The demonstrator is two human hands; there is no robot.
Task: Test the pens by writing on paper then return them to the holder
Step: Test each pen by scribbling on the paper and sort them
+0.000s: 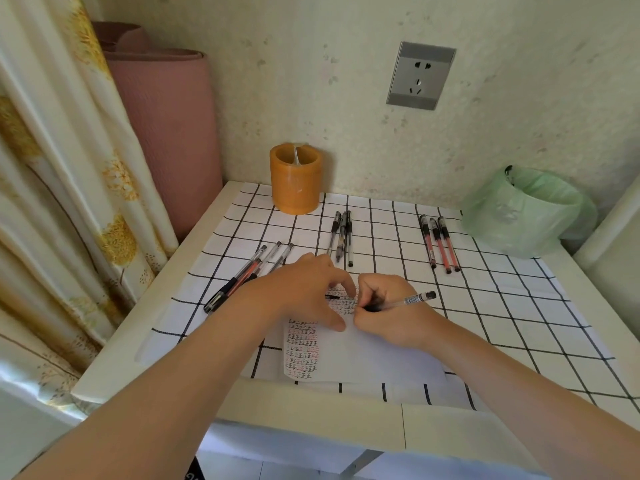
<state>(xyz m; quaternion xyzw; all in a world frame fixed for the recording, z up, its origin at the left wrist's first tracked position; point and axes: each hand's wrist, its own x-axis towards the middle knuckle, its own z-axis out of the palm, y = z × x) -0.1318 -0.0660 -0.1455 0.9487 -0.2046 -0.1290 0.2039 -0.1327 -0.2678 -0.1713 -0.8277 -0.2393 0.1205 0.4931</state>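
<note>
A white paper (363,355) covered in rows of black and red marks lies at the table's front. My right hand (388,310) grips a clear black-ink pen (412,300) with its tip down on the paper. My left hand (304,289) presses flat on the sheet; a small black cap (332,297) shows under its fingers. An orange pen holder (295,178) stands at the back by the wall, with nothing visible inside. Loose pens lie in three groups: several at the left (249,271), three black ones (342,237) in the middle, three red ones (440,242) at the right.
A white cloth with a black grid (485,306) covers the small table. A bin lined with a green bag (526,213) sits at the back right corner. A pink rolled mat (166,133) and a curtain (52,202) stand to the left. A wall socket (420,76) is above.
</note>
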